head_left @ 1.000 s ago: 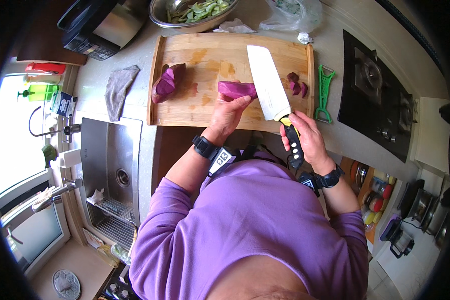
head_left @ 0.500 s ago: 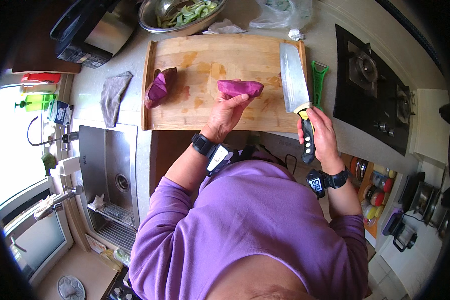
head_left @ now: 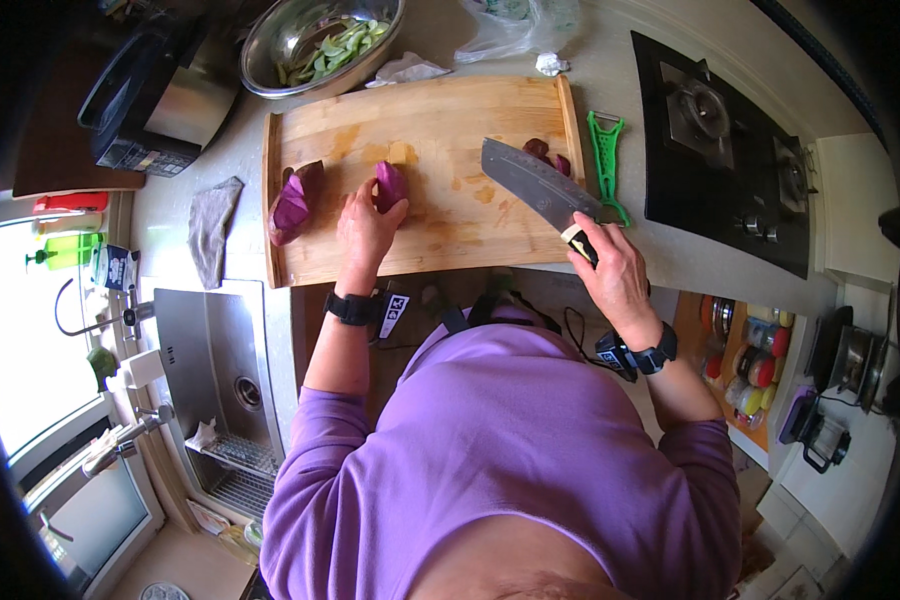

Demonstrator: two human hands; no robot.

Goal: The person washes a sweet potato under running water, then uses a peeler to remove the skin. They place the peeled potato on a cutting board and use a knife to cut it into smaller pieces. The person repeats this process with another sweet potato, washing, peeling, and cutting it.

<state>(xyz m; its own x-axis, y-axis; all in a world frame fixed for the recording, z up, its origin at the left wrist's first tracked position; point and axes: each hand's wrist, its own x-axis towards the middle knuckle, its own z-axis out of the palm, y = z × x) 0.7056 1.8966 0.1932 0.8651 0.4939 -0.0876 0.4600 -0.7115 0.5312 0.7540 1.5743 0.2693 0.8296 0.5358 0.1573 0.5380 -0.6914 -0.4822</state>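
My left hand [head_left: 363,232] is over the left part of the wooden cutting board [head_left: 440,120], thumb and fingers closed around the lower end of a peeled purple sweet potato piece [head_left: 391,186]. Left of it, by the board's edge, lies another purple sweet potato piece [head_left: 293,206] with some brown skin on it. My right hand [head_left: 612,268] grips the handle of a kitchen knife [head_left: 538,184]. Its wide blade hangs over the right side of the board and points up and left. Beside the blade are dark sweet potato scraps [head_left: 538,148], partly hidden by it.
A green peeler [head_left: 606,165] lies right of the board, near the black gas stove [head_left: 715,140]. Behind the board stand a metal bowl [head_left: 270,65] of green slices and a plastic bag [head_left: 520,28]. A grey cloth [head_left: 210,232] and the sink [head_left: 195,345] are at the left.
My left hand has carried the peeled piece leftward and down toward the board. The knife has swung from nearly upright to slanting left, uncovering the dark scraps. The view has shifted slightly.
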